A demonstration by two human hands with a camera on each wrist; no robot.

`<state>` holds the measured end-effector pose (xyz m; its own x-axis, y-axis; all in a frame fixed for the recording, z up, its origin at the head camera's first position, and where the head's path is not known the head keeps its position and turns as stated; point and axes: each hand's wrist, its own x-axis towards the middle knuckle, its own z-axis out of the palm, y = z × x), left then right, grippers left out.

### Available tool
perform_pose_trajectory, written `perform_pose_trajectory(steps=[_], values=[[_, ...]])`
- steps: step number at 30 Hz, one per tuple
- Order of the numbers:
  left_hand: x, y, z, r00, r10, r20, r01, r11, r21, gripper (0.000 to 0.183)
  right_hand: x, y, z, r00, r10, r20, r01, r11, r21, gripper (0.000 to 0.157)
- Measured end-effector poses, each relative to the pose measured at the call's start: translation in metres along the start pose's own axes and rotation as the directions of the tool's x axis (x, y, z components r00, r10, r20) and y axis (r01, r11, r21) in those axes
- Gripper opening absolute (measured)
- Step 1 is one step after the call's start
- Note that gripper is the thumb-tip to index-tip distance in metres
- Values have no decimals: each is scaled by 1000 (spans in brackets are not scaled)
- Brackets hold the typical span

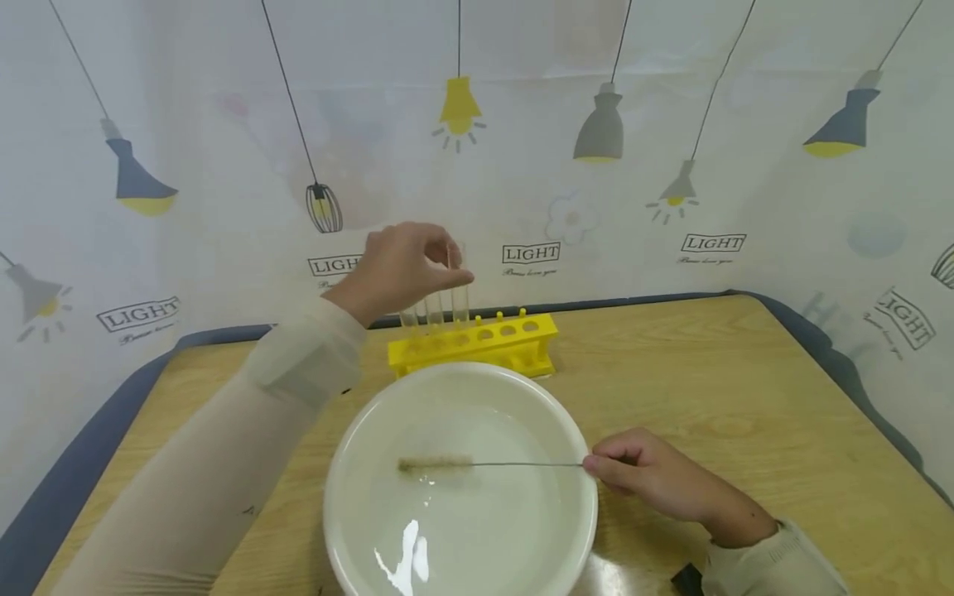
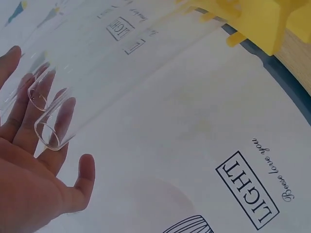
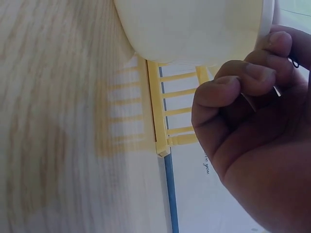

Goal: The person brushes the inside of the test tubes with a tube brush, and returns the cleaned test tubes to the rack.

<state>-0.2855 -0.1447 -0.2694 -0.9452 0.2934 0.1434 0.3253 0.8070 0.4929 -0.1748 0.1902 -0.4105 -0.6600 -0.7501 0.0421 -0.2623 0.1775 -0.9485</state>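
Note:
My left hand (image 1: 406, 269) is at the upper ends of several clear test tubes (image 1: 435, 310) standing in a yellow rack (image 1: 547, 331). Its thumb and index finger pinch one test tube near the mouth, the other fingers reaching behind neighbouring tubes. Two round tube mouths show in front of the fingers (image 2: 63, 121) in the left wrist view. My right hand (image 1: 648, 472), at the right rim of a white basin (image 1: 339, 497), pinches the thin wire handle of a test tube brush (image 1: 440, 462). The brown bristles lie level over the water, pointing left.
The rack stands just behind the basin on a wood-grain table (image 1: 693, 372). Close behind the table hangs a white curtain (image 1: 522, 182) printed with lamps. A small black object (image 1: 687, 579) lies beside the right sleeve.

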Motion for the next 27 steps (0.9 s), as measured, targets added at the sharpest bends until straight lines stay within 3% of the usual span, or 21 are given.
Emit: perform_pose_trajectory(steps=[6, 9, 14, 17, 22, 27], values=[[-8, 4, -8, 998, -27, -64, 16, 984, -177, 17, 1, 1, 1, 1000, -13, -9, 14, 1000, 10, 35], [-13, 8, -12, 989, -5, -145, -31, 969, -244, 17, 0, 0, 1, 1000, -6, -13, 6, 1000, 3, 34], [-23, 15, -21, 949, 69, -308, -166, 939, -302, 21, 0, 0, 2, 999, 35, -24, -35, 999, -12, 34], [-34, 22, -27, 926, 84, -368, -210, 926, -315, 26, 0, -2, 2, 997, 56, -48, -58, 998, -33, 37], [-59, 26, -31, 891, 168, -422, -314, 898, -307, 27, 1, -5, 5, 983, 105, -151, -121, 988, -100, 40], [-90, 18, -25, 877, 236, -419, -375, 881, -288, 30, 3, -8, 8, 961, 129, -246, -167, 976, -141, 40]])
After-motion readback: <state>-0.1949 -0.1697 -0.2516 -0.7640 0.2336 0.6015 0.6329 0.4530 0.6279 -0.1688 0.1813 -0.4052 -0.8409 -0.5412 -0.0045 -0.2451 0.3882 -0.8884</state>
